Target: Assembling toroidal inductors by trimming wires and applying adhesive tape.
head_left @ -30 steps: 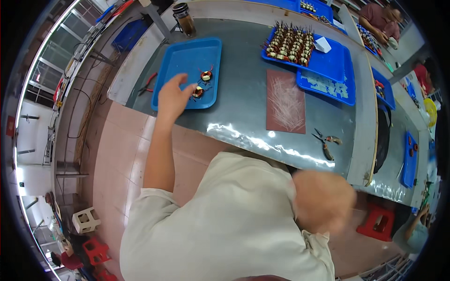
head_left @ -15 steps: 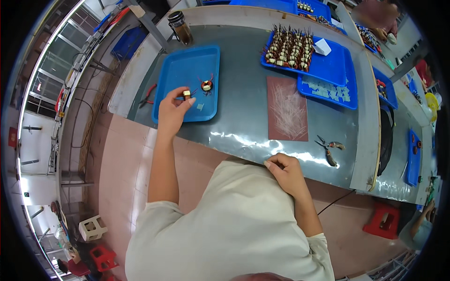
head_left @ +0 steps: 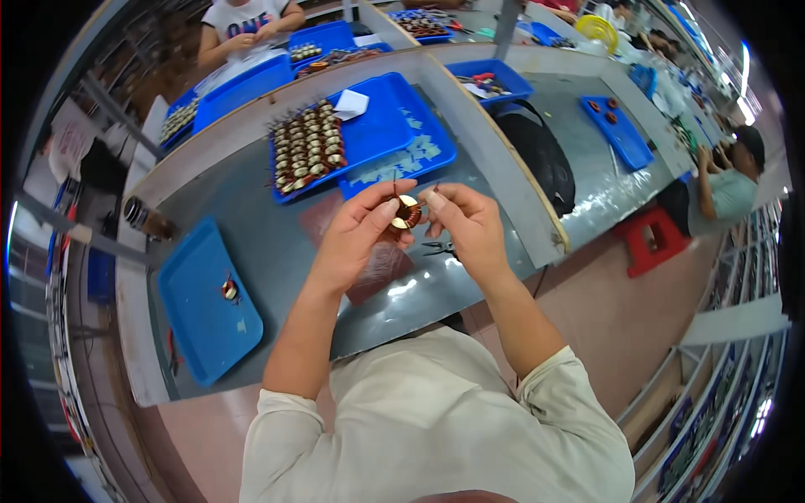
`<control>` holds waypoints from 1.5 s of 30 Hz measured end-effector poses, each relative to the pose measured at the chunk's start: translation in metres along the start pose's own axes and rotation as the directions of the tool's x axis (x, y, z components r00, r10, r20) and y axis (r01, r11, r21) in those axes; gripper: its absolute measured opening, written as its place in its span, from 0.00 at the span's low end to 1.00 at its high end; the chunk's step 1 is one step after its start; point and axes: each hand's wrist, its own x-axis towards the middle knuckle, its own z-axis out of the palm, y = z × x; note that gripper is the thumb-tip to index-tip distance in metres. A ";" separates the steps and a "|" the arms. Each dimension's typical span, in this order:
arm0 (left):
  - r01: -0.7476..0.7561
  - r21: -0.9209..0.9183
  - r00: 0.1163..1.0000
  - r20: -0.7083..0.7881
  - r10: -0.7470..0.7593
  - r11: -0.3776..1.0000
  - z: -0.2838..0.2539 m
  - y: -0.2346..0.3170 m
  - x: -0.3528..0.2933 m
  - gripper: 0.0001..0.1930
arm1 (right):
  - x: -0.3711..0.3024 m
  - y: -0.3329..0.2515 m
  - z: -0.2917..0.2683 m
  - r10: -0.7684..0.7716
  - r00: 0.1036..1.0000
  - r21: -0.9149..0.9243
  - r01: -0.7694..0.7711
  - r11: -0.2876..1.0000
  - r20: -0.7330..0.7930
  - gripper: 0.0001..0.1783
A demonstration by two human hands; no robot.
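My left hand (head_left: 354, 233) grips a ring-shaped coil (head_left: 413, 215) wound with copper-coloured wire and bearing cream patches. It is raised over the bench, its central hole turned toward me. Close beside it on the right, my right hand (head_left: 471, 228) has thumb and forefinger pinched on a thin dark wire lead of the coil. Another coil (head_left: 229, 290) lies in the light-blue tray (head_left: 172, 285) at the left. Beneath my hands, a reddish-brown mat (head_left: 377, 281) with pale thin strips is partly hidden. Pliers (head_left: 438, 248) lie half behind my right hand.
Rows of coils (head_left: 309, 151) fill part of a blue tray (head_left: 379, 113), stacked on another tray (head_left: 440, 142) holding pale pieces. A jar (head_left: 147, 220) and red-handled pliers (head_left: 172, 348) flank the light-blue tray. A wooden divider (head_left: 503, 159) separates a black bag (head_left: 541, 159). Other people sit nearby.
My view has swung right. My left hand has lifted a coil from the light-blue tray and brought it before me. My right hand has risen from the bench edge to its wire lead.
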 end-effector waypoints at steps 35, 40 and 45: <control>0.206 0.034 0.979 -0.024 -0.205 0.978 -0.088 -0.047 0.025 0.27 | 0.072 0.091 -0.003 0.452 0.815 0.036 -0.496 0.867 0.363 0.15; 0.175 0.139 0.984 -0.007 -0.175 0.975 -0.082 -0.059 0.027 0.25 | 0.062 0.091 -0.012 0.538 0.771 0.008 -0.575 0.818 0.342 0.17; 0.178 0.128 0.984 -0.009 -0.178 0.976 -0.068 -0.065 0.029 0.23 | 0.057 0.090 -0.023 0.473 0.818 -0.191 -0.433 0.881 0.326 0.22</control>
